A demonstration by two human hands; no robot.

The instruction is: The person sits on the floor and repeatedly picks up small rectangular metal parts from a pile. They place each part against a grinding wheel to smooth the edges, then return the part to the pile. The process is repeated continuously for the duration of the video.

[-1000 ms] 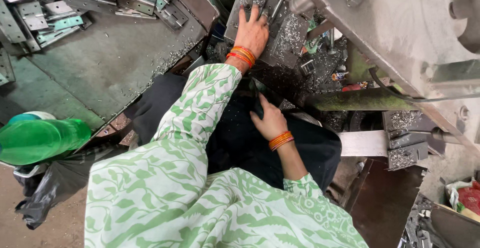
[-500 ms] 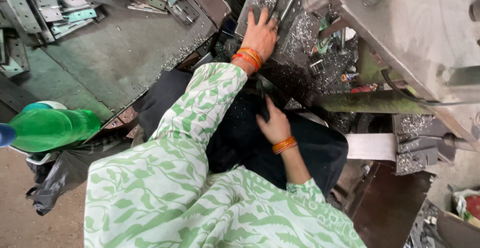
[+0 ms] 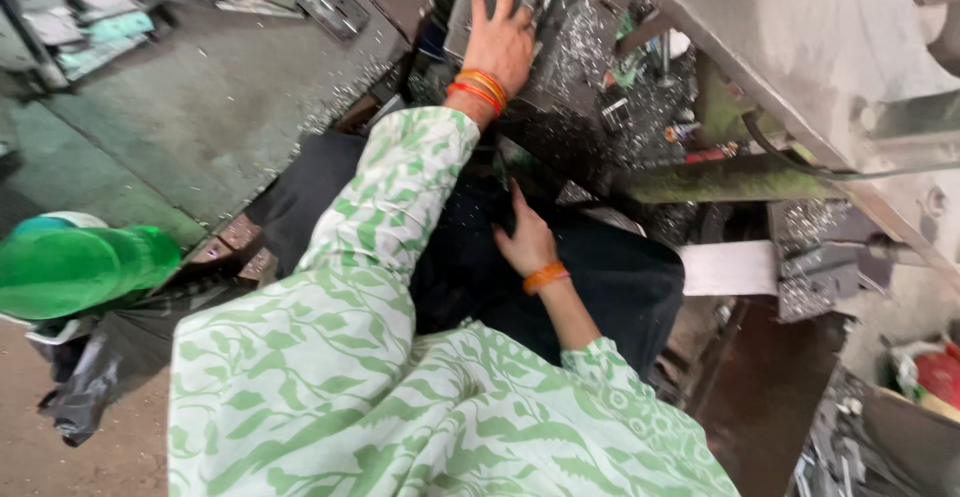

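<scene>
Both your hands are open, the left hand (image 3: 503, 39) flat at 12 o'clock on the chip-covered metal plate (image 3: 560, 67), right hand (image 3: 525, 240) on the dark cloth (image 3: 620, 277); sharp shavings may cut you.

No clear packages, labels, signs or screens in view

A metal workshop or small factory floor. At 1 o'clock a heavy grey steel machine (image 3: 800, 47) fills the corner, with bright metal shavings (image 3: 640, 67) scattered over its bed (image 3: 560, 97). At 11 o'clock, stacks of stamped metal parts (image 3: 90, 2) lie along a worn green-grey bench (image 3: 200, 107) dusted with filings. At 4 o'clock sits more scrap metal (image 3: 830, 447).
</scene>
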